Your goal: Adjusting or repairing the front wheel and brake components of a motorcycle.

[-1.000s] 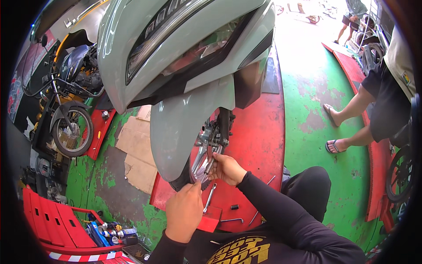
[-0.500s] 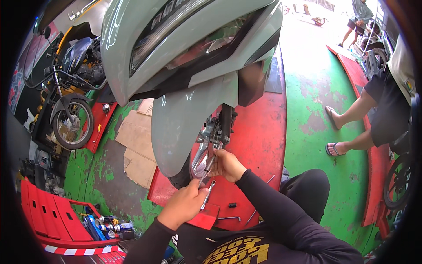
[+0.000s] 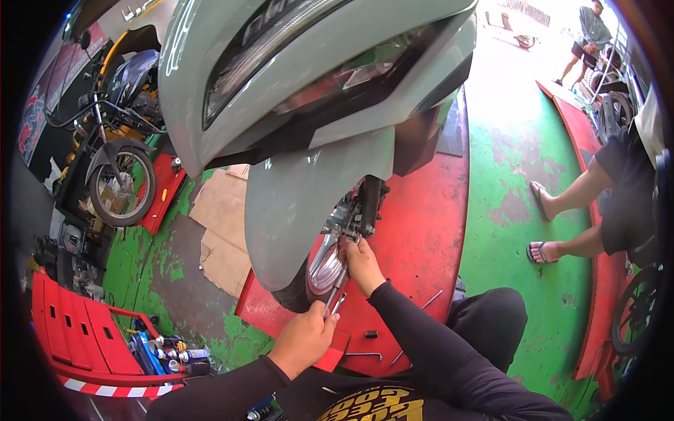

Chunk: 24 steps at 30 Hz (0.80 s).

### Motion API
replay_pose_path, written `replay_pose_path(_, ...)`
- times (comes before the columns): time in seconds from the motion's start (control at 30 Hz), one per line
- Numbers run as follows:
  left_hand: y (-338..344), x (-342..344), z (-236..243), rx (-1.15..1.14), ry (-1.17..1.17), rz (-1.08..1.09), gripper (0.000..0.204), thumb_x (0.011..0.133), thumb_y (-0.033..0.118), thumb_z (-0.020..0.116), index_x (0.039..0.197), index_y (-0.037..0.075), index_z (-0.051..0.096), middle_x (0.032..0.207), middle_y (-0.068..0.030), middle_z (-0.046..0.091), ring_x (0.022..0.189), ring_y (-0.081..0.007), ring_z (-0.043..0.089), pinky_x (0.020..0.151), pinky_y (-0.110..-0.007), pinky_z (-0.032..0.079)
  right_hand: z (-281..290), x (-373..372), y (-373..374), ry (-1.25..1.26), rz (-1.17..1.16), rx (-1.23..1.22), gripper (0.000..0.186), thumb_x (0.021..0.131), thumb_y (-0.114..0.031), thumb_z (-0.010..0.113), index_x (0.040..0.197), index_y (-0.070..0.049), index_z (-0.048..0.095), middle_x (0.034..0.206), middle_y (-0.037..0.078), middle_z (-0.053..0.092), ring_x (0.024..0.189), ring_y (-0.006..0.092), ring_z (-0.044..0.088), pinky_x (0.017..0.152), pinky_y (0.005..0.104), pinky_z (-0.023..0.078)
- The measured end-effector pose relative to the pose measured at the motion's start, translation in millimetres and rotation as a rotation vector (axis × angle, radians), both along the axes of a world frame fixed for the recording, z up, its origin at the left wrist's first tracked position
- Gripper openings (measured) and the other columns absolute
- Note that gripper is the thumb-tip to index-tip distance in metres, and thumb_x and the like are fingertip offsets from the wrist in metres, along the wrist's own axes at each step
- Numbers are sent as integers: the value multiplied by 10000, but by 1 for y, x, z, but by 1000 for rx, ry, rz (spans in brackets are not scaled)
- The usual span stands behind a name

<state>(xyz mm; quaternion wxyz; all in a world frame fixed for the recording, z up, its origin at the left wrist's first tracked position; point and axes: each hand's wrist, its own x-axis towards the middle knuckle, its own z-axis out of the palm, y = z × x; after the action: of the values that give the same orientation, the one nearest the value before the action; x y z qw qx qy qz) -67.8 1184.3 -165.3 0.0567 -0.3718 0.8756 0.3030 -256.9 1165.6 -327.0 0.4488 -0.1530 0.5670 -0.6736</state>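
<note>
A grey-green scooter front (image 3: 337, 84) leans over me, its front fender (image 3: 291, 210) covering part of the wheel (image 3: 324, 270). My left hand (image 3: 303, 340), below the wheel, is closed around the lower end of a slim metal hand tool (image 3: 335, 289), whose exact kind is unclear. The tool slants up toward my right hand (image 3: 365, 269). That hand is closed beside the brake caliper (image 3: 342, 217), under the black fork leg (image 3: 369, 200); what its fingertips pinch is hidden. Close to the left fingertips a wrench end (image 3: 340, 303) shows.
On the red lift platform (image 3: 421, 210) lie a black socket (image 3: 371, 335), a bent hex key (image 3: 364, 354) and a thin rod (image 3: 425, 309). Cardboard (image 3: 221, 210) lies left. Spray cans (image 3: 193, 356) stand lower left. Someone's sandalled feet (image 3: 544, 251) are at right.
My right hand has moved up to the caliper, away from the tool's middle. My left hand has shifted slightly down, still gripping the tool. The whole view has shifted a little.
</note>
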Motion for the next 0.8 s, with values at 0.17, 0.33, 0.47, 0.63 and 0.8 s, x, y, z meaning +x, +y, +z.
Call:
replay_pose_path(0.17,12,16,-62,-134,29,42,260,999,292,518,982,33,494,724,-207,664,644,-468,632,555,-542,458,-3,8,-1,327,-57,-46,173,1005,-203,467,1055,-48,525,749,93,615,606,211,553,538,325,435)
replay_pose_path(0.33,27,7,-172,-241,-61,56,232,1004,297,517,1028,67,495,787,-179,676,679,-461,645,565,-552,460,-5,-1,9,665,-69,-22,174,1011,-197,490,1061,-31,504,748,147,634,607,309,587,556,397,461)
replay_pose_path(0.47,23,-27,-225,43,298,190,198,1023,261,469,1059,75,527,853,-133,689,703,-386,649,648,-507,488,-6,-13,21,749,6,72,205,1020,-223,495,1057,-21,489,740,184,651,601,376,616,566,448,476)
replay_pose_path(0.63,17,-35,-249,89,459,239,245,1035,282,440,1060,80,577,768,-98,698,696,-388,660,624,-468,479,-6,-21,35,644,69,119,254,1048,-281,469,1029,-30,503,698,155,647,539,314,594,522,409,460)
replay_pose_path(0.8,40,0,-199,216,311,225,263,1008,224,509,1117,53,676,727,-13,678,624,-221,619,595,-354,464,-20,-24,45,346,52,140,306,1070,-334,423,986,-57,521,649,117,620,427,215,517,424,317,425)
